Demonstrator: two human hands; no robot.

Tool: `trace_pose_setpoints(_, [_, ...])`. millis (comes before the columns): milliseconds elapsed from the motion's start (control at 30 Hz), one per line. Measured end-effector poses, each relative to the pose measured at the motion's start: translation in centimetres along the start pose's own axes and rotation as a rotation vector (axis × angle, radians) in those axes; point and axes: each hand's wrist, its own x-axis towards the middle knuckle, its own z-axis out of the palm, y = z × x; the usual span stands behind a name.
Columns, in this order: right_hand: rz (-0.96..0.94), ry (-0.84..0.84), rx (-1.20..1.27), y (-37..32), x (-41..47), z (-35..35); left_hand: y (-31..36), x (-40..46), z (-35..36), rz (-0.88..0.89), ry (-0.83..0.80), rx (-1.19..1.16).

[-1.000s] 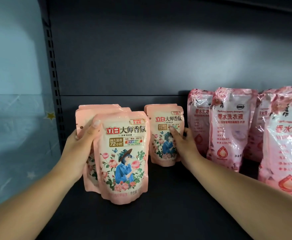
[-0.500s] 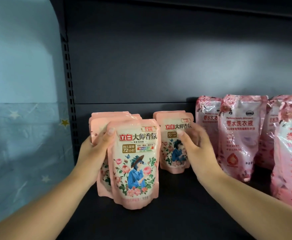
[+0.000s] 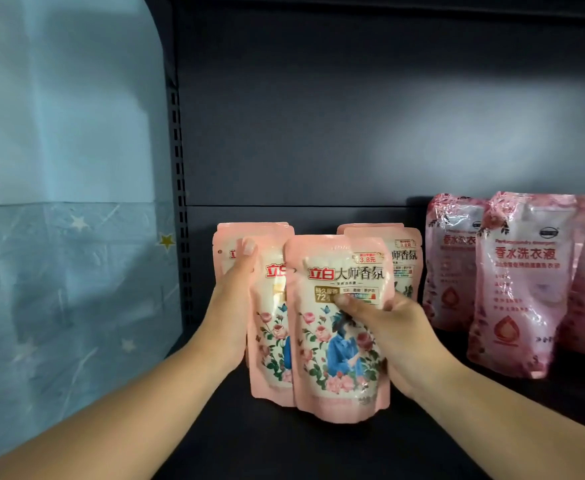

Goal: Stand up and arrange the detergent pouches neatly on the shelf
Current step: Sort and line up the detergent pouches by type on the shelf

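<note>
Several pale pink floral detergent pouches stand upright on the dark shelf [image 3: 284, 455]. My right hand [image 3: 398, 337] grips the front pouch [image 3: 322, 344], thumb across its face and fingers behind its right edge. My left hand [image 3: 233, 306] holds the left side of the row behind it, fingers curled over the left pouches [image 3: 270, 327]. Another pair of the same pouches [image 3: 403, 261] stands further back, partly hidden by the front pouch.
Larger shiny pink pouches [image 3: 523, 282] stand in a row at the right, reaching the frame's edge. A perforated shelf upright [image 3: 179, 216] and a blue star-patterned sheet [image 3: 69, 271] bound the left. The shelf's dark back panel [image 3: 353, 116] rises behind.
My right hand left the rear pair of pouches and moved left to take the front pouch, which shifted to the right. My left hand slid up onto the pouches behind it.
</note>
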Motion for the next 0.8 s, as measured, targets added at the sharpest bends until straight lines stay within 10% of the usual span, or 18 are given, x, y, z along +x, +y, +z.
trace_pose_setpoints(300, [0.038,0.023,-0.046,-2.0,1.2,-3.9,0.2,1.3,-2.2,0.114,0.269,-0.055])
trace_pose_setpoints(800, [0.025,-0.071,-0.023,-1.8,2.1,-5.7,-2.2,0.3,-6.1,-0.257,-0.052,0.282])
